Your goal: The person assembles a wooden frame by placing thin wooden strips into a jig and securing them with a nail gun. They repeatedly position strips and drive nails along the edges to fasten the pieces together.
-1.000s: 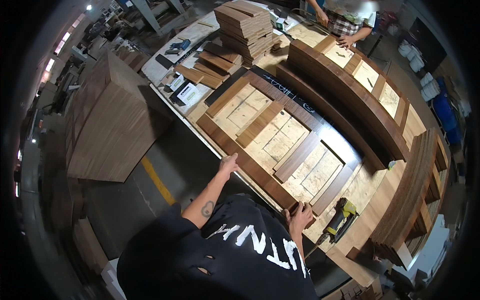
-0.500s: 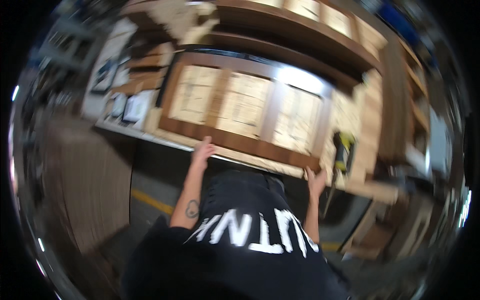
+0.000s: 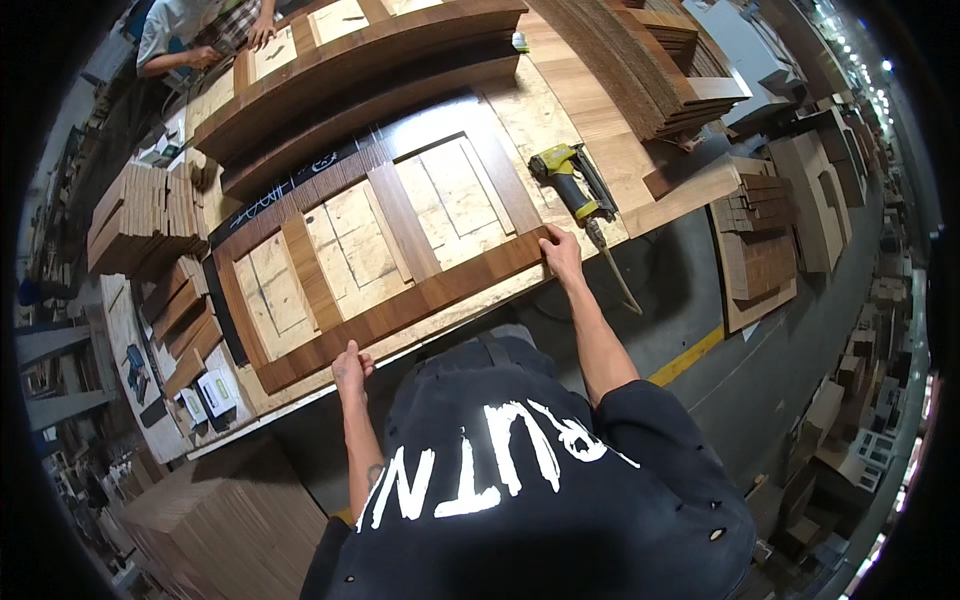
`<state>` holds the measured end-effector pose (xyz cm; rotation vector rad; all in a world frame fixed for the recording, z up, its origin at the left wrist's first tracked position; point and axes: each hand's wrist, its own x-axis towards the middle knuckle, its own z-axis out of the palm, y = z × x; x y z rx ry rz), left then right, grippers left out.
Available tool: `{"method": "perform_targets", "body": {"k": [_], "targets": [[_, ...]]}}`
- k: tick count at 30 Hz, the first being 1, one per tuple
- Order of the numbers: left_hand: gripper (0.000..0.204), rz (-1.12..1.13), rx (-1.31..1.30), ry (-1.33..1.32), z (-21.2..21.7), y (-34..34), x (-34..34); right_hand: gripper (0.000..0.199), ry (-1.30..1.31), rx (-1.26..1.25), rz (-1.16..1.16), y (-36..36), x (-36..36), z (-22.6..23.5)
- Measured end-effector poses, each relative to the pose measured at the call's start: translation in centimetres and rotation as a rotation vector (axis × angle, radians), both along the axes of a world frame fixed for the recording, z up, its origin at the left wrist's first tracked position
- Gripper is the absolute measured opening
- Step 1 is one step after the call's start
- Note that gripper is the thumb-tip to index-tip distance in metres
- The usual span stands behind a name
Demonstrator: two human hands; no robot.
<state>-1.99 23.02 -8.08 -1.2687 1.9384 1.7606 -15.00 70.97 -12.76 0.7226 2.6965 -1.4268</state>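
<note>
A brown wooden frame [image 3: 425, 297] with three openings lies on the light, marked worktop [image 3: 530, 105]. My right hand [image 3: 563, 254] is closed on the right end of its front rail, thumb on top. Farther left along that same rail, my left hand [image 3: 352, 372] is closed at the near edge, its fingertips partly hidden. Just beyond my right hand rests a yellow-green and black nail gun [image 3: 572, 182], with a hose [image 3: 622, 280] hanging over the table edge.
Long brown boards [image 3: 370, 85] stand behind the frame. Wood stacks sit left [image 3: 150, 220] and far right [image 3: 650, 75]. Across the table, a co-worker's hand [image 3: 262, 32] touches another frame. A stack of panels [image 3: 230, 510] stands below left; cut pieces [image 3: 755, 235] stand right.
My view has swung, so the worktop and frame now slant up to the right. Both hands stay on the front rail. The co-worker and more of the right side have come into view.
</note>
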Motion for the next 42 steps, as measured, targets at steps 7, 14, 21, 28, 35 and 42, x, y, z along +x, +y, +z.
{"method": "perform_targets", "body": {"k": [7,14,21,28,35,42], "targets": [[0.044,-0.61,-0.324,0.295,2.6,6.1,-4.5,0.041,-0.029,-0.051,-0.056,-0.3,-0.5,0.3],[0.037,-0.932,-0.272,0.711,2.2,15.2,-8.4,0.041,-0.05,-0.032,-0.046,0.0,-0.7,-0.5],[0.037,-1.193,-0.564,0.898,0.8,21.5,-9.8,0.044,-0.049,-0.028,-0.057,0.3,-0.8,-1.8],[0.069,-1.144,-0.798,0.991,-0.6,24.7,-11.0,0.041,-0.097,-0.008,0.001,-0.2,-1.2,-0.2],[0.08,-1.23,-0.821,0.838,-1.0,26.6,-11.1,0.038,-0.098,-0.076,0.084,0.5,-0.9,-0.1],[0.079,-1.159,-0.933,0.772,-1.8,28.0,-11.1,0.05,-0.283,-0.093,0.382,3.4,-1.8,3.3]]}}
